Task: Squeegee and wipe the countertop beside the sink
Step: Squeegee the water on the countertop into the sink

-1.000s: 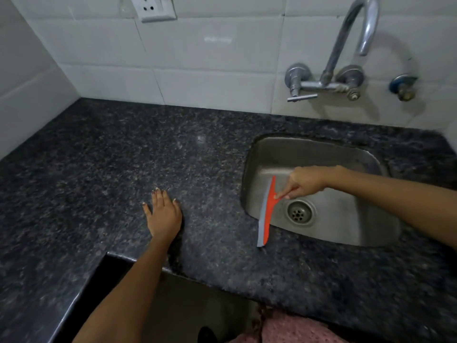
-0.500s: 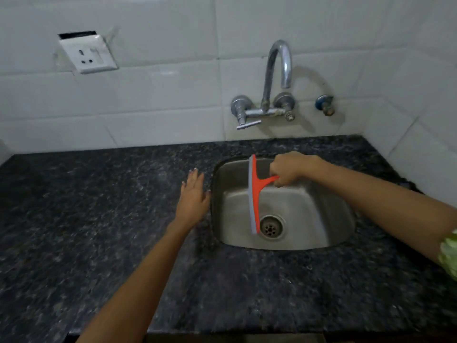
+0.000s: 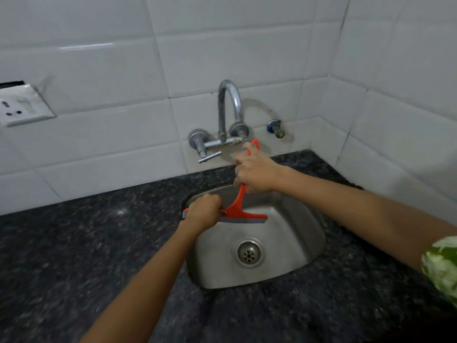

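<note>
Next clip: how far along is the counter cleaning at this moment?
Done: cannot tell; no wiped streaks show on the dark speckled granite countertop. In hand: the right hand grips the handle of the orange squeegee while the left hand grips its blade end, over the steel sink. Left: wiping; no cloth is in view.

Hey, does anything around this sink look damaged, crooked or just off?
Yes: the wall socket at the far left sits askew, its top edge pulled away from the tile with a dark gap behind it, and its face looks smudged. The faucet, sink and orange squeegee show no visible damage.
</note>
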